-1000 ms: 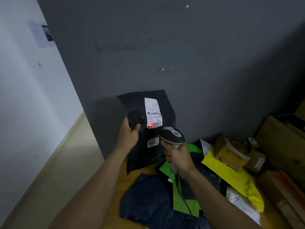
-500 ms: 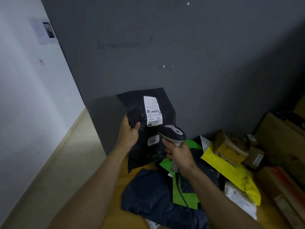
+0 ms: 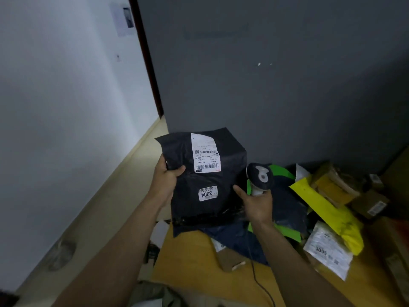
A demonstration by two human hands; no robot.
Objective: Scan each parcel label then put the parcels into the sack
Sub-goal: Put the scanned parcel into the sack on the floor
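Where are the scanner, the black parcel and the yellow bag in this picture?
scanner (image 3: 260,176): head view, on top of its dark head.
black parcel (image 3: 205,210): head view, on bare film below the 3004 sticker.
yellow bag (image 3: 325,207): head view, on its middle.

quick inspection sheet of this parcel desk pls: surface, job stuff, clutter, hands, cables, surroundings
surface: wooden table, right side covered.
job's things: black parcel held up, label and 3004 sticker facing the camera; scanner beside it; no sack seen.
clutter: yellow mailer, green bag, 3005 parcel and boxes piled on the table.
hands: left hand grips the parcel's left edge; right hand holds the scanner.
cables: scanner cable runs down over the table.
surroundings: grey wall behind; white wall and floor to the left.
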